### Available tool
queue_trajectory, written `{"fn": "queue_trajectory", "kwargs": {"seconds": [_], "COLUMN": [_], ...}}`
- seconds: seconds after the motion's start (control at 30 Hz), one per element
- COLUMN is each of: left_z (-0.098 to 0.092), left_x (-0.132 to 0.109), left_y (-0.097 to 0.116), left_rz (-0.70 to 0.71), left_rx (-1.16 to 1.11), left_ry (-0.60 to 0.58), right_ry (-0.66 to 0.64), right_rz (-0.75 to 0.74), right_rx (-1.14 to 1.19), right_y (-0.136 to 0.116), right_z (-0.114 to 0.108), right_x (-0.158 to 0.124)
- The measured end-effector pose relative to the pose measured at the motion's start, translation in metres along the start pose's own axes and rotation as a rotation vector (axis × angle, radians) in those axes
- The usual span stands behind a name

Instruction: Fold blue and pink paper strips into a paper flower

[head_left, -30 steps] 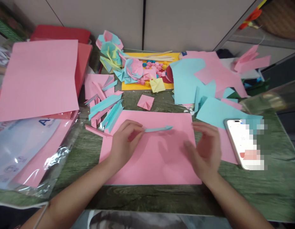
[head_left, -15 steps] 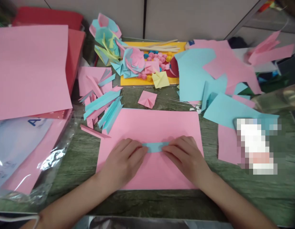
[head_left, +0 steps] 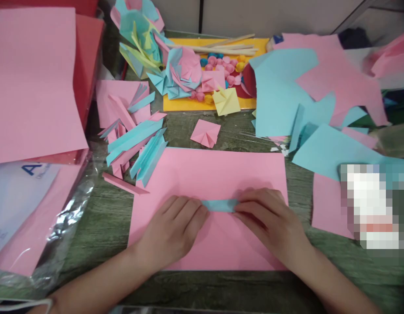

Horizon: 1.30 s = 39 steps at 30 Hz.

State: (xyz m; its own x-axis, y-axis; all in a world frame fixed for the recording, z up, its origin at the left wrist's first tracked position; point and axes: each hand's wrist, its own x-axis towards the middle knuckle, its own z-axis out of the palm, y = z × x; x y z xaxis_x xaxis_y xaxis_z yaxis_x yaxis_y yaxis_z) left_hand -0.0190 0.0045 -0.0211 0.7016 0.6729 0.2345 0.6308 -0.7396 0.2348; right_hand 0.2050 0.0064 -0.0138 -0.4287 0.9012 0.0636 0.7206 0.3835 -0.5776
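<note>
A narrow light-blue paper strip lies across a large pink paper sheet. Its left end is pinched in my left hand, thumb and fingers closed. At the other end, my right hand grips the strip between thumb and fingertips. Both ends of the strip are hidden under the fingers. Beyond the sheet sits a small folded pink paper square. Folded blue paper strips and a thin pink paper strip overlap the sheet's left edge.
At the back, a yellow packet carries small pompoms, wooden sticks and a folded yellow square. Cut blue paper and pink scraps spread along the right. Large pink paper and a clear plastic sleeve cover the left.
The view has shifted closer, so things appear larger and spread outward. Both hands keep hold of the blue strip's ends, and more of the strip shows between them.
</note>
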Motion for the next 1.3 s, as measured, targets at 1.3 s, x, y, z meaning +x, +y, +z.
{"fn": "queue_trajectory", "kwargs": {"seconds": [1.3], "left_z": [-0.005], "left_x": [0.026], "left_y": [0.009], "left_rz": [-0.546], "left_rx": [-0.275], "left_ry": [-0.154], "right_ry": [-0.001], "right_rz": [0.2], "right_rx": [-0.272], "right_y": [-0.012], "right_z": [0.006], "right_x": [0.013]}}
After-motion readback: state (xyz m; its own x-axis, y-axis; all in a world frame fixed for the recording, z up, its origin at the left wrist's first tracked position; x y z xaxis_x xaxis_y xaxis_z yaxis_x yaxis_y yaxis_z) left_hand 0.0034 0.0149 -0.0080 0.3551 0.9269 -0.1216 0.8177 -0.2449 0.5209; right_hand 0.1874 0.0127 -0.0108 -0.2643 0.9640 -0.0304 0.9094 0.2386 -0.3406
